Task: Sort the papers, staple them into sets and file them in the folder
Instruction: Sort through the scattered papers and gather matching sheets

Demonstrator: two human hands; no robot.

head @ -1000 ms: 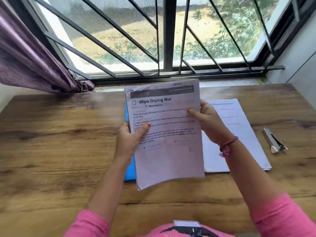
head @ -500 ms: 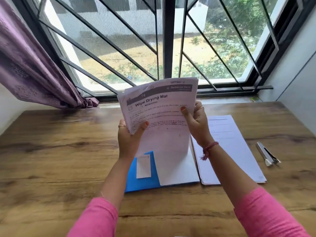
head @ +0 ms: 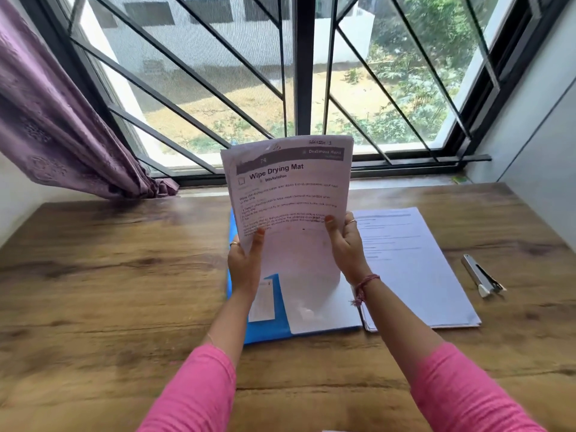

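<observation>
White printed sheets headed "Wipe Drying Mat" (head: 288, 194) stand upright above the blue plastic folder (head: 265, 333), pinched at their sides by the left hand (head: 244, 265) and right hand (head: 346, 244). At three o'clock of the folder lies a white paper stack (head: 414, 269) on the brown wooden table (head: 109, 291), the silver stapler (head: 481, 275) farther that way.

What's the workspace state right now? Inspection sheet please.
Surface: wooden table, bare grain showing.
Job's things: sheets held upright over the blue folder; paper stack right of the folder; stapler further right, untouched.
Clutter: nothing seen.
Grips: left hand and right hand each pinch a side edge of the sheets.
Cables: nothing seen.
Surroundings: barred window, purple curtain at left.
</observation>
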